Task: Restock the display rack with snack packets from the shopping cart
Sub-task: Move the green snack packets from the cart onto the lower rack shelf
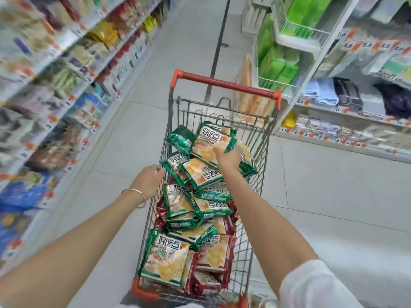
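Cart (195, 112) wire is reading grey, its handle (224, 84) showing red with orange end caps. Green snack packets (202, 172) are carrying yellow-orange cracker print and white panels with black characters. Dark red packets (206, 283) are showing underneath. Floor (322, 196) is reading pale grey tile. Shelf packs (278, 67) are showing bright green in white wire baskets (298, 44). Bracelet (135, 192) is reading gold, sleeve (311, 285) white.

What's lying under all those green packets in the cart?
Red packets show beneath the green packets, mostly at the near end of the cart and along its sides. Whatever lies deeper, and the cart's floor, is covered.
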A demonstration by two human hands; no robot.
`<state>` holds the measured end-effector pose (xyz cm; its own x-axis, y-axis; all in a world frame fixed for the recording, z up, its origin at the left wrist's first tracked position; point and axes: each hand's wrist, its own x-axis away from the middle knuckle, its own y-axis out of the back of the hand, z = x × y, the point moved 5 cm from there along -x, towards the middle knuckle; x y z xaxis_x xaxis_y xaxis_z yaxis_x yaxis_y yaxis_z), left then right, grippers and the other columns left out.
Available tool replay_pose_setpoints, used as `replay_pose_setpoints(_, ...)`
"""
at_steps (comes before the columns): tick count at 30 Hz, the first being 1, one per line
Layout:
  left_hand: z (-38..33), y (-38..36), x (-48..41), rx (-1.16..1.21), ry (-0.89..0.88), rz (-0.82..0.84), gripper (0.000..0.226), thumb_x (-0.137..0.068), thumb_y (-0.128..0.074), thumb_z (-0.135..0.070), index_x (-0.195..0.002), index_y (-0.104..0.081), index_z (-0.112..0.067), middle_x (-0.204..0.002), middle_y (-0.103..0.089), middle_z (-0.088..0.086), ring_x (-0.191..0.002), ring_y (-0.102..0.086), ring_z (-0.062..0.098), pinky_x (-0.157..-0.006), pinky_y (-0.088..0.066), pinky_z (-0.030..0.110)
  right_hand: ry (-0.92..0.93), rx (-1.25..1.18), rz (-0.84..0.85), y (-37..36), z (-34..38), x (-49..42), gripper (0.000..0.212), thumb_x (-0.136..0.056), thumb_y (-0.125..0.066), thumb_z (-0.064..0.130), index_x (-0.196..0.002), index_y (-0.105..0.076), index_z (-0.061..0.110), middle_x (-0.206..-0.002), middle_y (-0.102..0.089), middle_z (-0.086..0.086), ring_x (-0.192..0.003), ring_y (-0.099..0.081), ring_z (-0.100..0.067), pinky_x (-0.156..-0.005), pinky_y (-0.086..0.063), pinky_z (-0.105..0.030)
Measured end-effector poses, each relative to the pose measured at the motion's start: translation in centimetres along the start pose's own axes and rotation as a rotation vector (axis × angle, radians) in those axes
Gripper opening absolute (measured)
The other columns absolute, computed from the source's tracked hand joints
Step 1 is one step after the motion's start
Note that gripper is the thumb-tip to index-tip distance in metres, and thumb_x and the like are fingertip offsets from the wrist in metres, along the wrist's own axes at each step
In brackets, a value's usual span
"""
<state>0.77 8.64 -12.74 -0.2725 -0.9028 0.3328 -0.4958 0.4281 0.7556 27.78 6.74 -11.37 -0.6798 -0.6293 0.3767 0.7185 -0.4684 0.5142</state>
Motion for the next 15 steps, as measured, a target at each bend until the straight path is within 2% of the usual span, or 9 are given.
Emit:
replay_pose_setpoints(2, -0.5, 0.1, -0.3, 0.014, -0.003, -0.007, 0.047, -0.107, -0.036, -0.04, -0.137, -0.053, -0.008, -0.142, -0.054, 0.012, -0.13, -0.051, 0.025, -0.11, -0.039, 0.039, -0.069, 0.037, -0.04, -0.7, 0.1, -1.5, 0.088, -0.087, -0.073, 0.043, -0.152, -0.027, 0.004, -0.149, -0.047, -0.013, -0.126, -0.055, -0.031, -0.102, -0.049, -0.043)
replay_pose_setpoints(4, -1.1, 0.2, -0.6, 0.023, -0.018, -0.02, 0.046, -0.107, -0.036, -0.037, -0.137, -0.053, -0.007, -0.141, -0.055, 0.01, -0.129, -0.051, 0.024, -0.109, -0.038, 0.037, -0.079, 0.056, -0.09, -0.8, -0.5, -2.5, 0.067, -0.09, -0.072, 0.039, -0.138, -0.043, 0.003, -0.13, -0.059, -0.011, -0.115, -0.06, -0.031, -0.096, -0.052, -0.043)
replay_pose_setpoints(7, -1.4, 0.4, -1.1, 0.069, -0.014, -0.037, 0.043, -0.107, -0.037, -0.035, -0.135, -0.055, -0.008, -0.139, -0.057, 0.009, -0.128, -0.051, 0.023, -0.108, -0.038, 0.036, -0.016, -0.012, -0.065, -0.7, -1.0, -2.8, 0.028, -0.094, -0.068, 0.03, -0.101, -0.056, 0.006, -0.089, -0.058, -0.006, -0.084, -0.058, -0.025, -0.074, -0.052, -0.039)
replay_pose_setpoints(8, -1.3, 0.4, -1.3, 0.084, -0.008, -0.037, 0.042, -0.107, -0.037, -0.035, -0.135, -0.055, -0.008, -0.139, -0.057, 0.009, -0.128, -0.052, 0.023, -0.108, -0.039, 0.036, 0.011, -0.062, -0.048, -0.5, -1.0, -2.7, 0.023, -0.095, -0.067, 0.027, -0.087, -0.056, 0.008, -0.08, -0.057, -0.004, -0.076, -0.056, -0.023, -0.072, -0.051, -0.038)
replay_pose_setpoints(9, -1.3, 0.4, -1.5, 0.102, -0.002, -0.037, 0.042, -0.107, -0.038, -0.035, -0.135, -0.055, -0.008, -0.139, -0.057, 0.009, -0.128, -0.052, 0.023, -0.108, -0.039, 0.036, 0.043, -0.096, -0.04, -0.1, -1.0, -2.4, 0.025, -0.095, -0.066, 0.025, -0.078, -0.056, 0.011, -0.072, -0.055, -0.003, -0.068, -0.053, -0.02, -0.068, -0.05, -0.036)
replay_pose_setpoints(11, -1.7, 0.4, -2.0, 0.17, 0.017, -0.036, 0.042, -0.106, -0.04, -0.035, -0.135, -0.055, -0.008, -0.139, -0.057, 0.009, -0.127, -0.052, 0.023, -0.107, -0.039, 0.035, 0.124, -0.124, -0.04, 1.2, -0.6, -1.6, 0.025, -0.095, -0.066, 0.024, -0.073, -0.058, 0.014, -0.067, -0.057, 0.001, -0.059, -0.051, -0.015, -0.063, -0.047, -0.031)
replay_pose_setpoints(13, -2.6, 0.4, -1.9, 0.246, 0.012, -0.026, 0.045, -0.104, -0.045, -0.04, -0.136, -0.054, -0.009, -0.14, -0.056, 0.007, -0.128, -0.052, 0.022, -0.106, -0.038, 0.034, 0.207, -0.136, -0.029, 2.6, -0.2, -0.5, 0.022, -0.094, -0.067, 0.024, -0.076, -0.061, 0.014, -0.07, -0.061, 0.001, -0.062, -0.056, -0.012, -0.064, -0.047, -0.024)
replay_pose_setpoints(15, -3.5, 0.1, -2.0, 0.331, 0.032, 0.031, 0.061, -0.097, -0.05, -0.054, -0.141, -0.05, -0.011, -0.143, -0.052, 0.005, -0.13, -0.049, 0.021, -0.109, -0.039, 0.037, 0.228, -0.156, 0.018, 4.0, -0.3, 0.8, 0.024, -0.094, -0.068, 0.023, -0.072, -0.063, 0.013, -0.067, -0.062, 0.002, -0.06, -0.056, -0.01, -0.064, -0.042, -0.017)
